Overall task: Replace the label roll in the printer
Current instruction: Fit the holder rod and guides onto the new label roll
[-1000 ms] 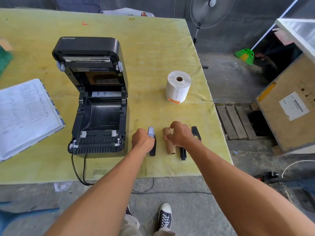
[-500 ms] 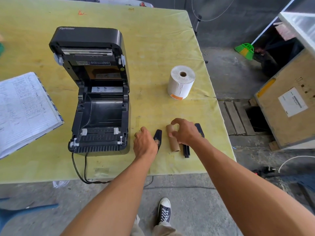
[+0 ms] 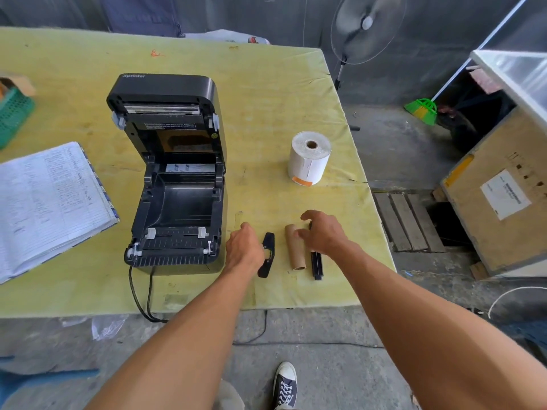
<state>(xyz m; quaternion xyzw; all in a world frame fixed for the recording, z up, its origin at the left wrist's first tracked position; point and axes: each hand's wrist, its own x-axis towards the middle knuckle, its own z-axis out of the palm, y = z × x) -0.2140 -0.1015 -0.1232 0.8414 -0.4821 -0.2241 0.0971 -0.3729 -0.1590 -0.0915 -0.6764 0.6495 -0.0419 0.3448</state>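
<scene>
Both forearms are bare from the bottom edge of the frame up to the wrists, with no sleeve, watch or glove in sight. The left hand (image 3: 244,250) and right hand (image 3: 324,232) show no rings. Below, a dark canvas lace-up sneaker with white laces, white toe cap and white sole (image 3: 284,385) shows beside light khaki trouser fabric (image 3: 229,398).

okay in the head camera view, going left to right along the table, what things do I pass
green basket → open notebook → printer → left hand → black side plate → cardboard tube → right hand. The white label roll stands farther back, above the tube.
</scene>
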